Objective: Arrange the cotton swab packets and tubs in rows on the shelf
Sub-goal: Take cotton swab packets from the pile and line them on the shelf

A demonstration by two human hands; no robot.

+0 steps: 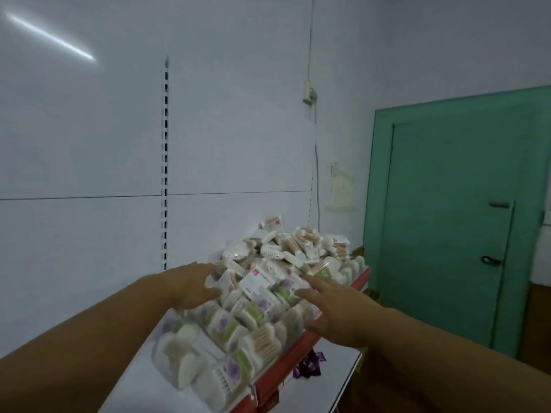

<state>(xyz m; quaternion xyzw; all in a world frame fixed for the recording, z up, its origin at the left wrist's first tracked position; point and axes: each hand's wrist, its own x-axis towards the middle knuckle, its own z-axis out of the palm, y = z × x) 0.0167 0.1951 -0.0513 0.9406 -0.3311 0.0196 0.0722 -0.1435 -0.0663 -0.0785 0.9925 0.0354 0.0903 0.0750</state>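
a white back panel [89, 144] and a green door [447, 219] frame a red-edged shelf [298, 353] crowded with cotton swab stock. loose cotton swab packets [286, 248] lie heaped at the far end of the shelf against the panel, while heart-shaped tubs [238, 323] stand in close rows along the near end. the person's left grip [190, 289] is released, fingers spread against the left side of the heap. the right grip [337, 311] is also released, straight fingers reaching to the heap's right side near a white packet with a red label [256, 281]. purple wrappers [308, 366] lie on the lower shelf [337, 380] below.
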